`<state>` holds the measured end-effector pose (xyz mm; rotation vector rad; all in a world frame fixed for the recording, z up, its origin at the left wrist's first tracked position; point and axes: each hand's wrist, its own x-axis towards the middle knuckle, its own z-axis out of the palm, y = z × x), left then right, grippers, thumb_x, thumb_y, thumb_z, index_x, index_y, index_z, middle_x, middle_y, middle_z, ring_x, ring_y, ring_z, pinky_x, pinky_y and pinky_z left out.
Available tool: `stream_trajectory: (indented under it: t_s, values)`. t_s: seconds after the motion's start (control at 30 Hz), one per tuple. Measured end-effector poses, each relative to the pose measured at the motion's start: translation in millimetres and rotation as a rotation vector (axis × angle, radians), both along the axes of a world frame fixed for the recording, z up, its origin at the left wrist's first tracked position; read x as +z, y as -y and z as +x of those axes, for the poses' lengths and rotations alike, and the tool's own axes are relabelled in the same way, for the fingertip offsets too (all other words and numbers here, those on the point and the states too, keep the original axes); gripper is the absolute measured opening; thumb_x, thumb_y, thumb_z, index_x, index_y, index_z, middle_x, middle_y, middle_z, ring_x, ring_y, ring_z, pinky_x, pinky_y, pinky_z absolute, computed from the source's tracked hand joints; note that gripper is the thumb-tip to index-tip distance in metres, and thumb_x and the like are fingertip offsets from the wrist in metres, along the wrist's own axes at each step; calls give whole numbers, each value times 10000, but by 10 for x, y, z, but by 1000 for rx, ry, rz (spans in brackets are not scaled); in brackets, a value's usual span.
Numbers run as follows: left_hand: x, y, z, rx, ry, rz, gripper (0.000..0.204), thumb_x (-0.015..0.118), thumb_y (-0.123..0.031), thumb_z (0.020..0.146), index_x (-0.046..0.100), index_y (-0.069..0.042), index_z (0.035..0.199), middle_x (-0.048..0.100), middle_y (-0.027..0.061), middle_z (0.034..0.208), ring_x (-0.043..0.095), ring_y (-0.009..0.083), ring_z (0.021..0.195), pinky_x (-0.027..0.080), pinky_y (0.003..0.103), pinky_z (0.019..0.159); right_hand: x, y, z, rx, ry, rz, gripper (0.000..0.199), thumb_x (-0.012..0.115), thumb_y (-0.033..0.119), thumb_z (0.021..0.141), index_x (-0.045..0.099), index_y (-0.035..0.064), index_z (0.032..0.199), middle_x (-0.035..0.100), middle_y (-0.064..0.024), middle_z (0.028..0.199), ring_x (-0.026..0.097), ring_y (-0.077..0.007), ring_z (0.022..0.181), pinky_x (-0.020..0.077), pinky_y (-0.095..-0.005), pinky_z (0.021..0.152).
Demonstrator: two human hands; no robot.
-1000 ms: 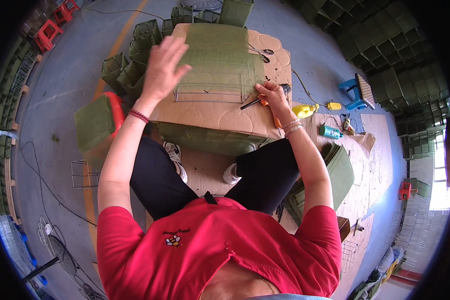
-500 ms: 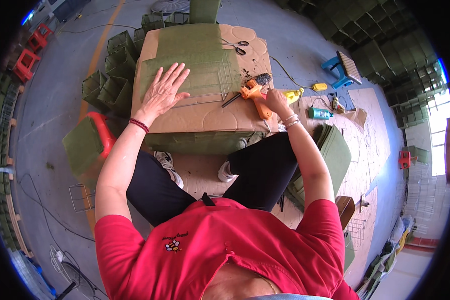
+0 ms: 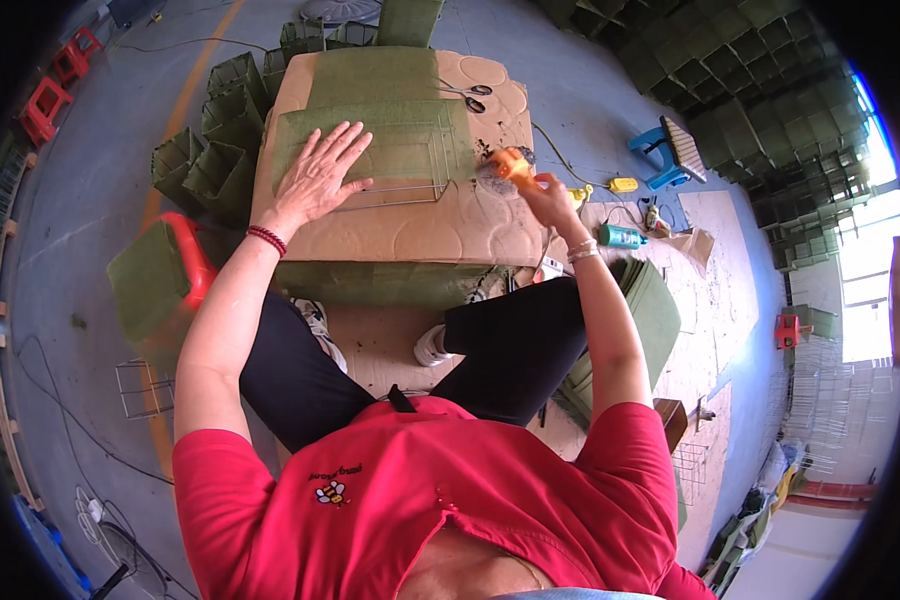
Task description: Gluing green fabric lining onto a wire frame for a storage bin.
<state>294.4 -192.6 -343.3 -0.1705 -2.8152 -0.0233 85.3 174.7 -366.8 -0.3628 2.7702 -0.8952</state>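
My left hand (image 3: pixel 320 178) lies flat, fingers spread, on a sheet of green mesh fabric (image 3: pixel 395 125). A thin wire frame (image 3: pixel 420 192) lies at the fabric's right and near edges. To the right, my right hand (image 3: pixel 550 205) is closed round an orange glue gun (image 3: pixel 513 168), slightly blurred, held above the cardboard's right side. Beneath the gun sits a dark, clumped pad (image 3: pixel 498 185). Both fabric and frame rest on a cardboard-topped work surface (image 3: pixel 390 240).
Scissors (image 3: pixel 475 98) lie at the far right of the cardboard. Folded green boxes (image 3: pixel 215 175) stand at left, beside a red stool (image 3: pixel 190 260). A yellow power strip (image 3: pixel 623 185), a green bottle (image 3: pixel 622 236) and a blue stool (image 3: pixel 660 155) are at right. Green panels (image 3: pixel 655 310) stack by my right knee.
My right hand has lifted the glue gun off the cardboard and turned it. My left hand stays on the fabric. The whole view has shifted slightly.
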Motion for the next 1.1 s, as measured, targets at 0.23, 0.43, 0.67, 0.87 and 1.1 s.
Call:
stream_trajectory:
  t_s: [0.23,0.43,0.67,0.87,1.1]
  values:
    - [-42,80,18,5,26,234,624,265,-551,954,354,-151,1425,279,47,1505,213,201,1401,117,426,1161,673,-251,416,212,410,-1464,533,579,255,873,387,37,1320,533,-109,1025,527,-196,919,465,-339,771]
    - [-17,264,-52,-30,185,649,762,142,-640,932,362,-95,1417,295,71,1499,181,193,1413,55,384,1167,1135,-188,732,84,11,-1404,381,590,109,822,504,24,1183,540,-156,1208,486,-279,1197,471,-369,852]
    - [292,304,-129,15,496,991,770,173,-623,943,197,-60,1467,152,58,1545,8,287,1430,62,356,1168,432,505,1879,239,401,-1083,420,647,72,760,515,-7,1151,614,-151,1104,550,-298,1130,408,-398,999]
    - [215,571,-255,79,618,1037,809,246,-642,929,168,-38,1461,178,125,1528,151,251,1418,147,347,1151,2,1423,2360,411,666,-1098,336,604,3,813,524,-7,1139,615,-111,1077,566,-269,1104,392,-404,1017]
    - [150,616,-306,105,612,1047,1067,263,-839,768,243,-11,1441,212,190,1505,171,297,1410,165,410,1146,2,1690,2376,390,631,-1040,218,622,29,839,559,25,1047,630,-54,994,576,-167,1019,417,-310,909]
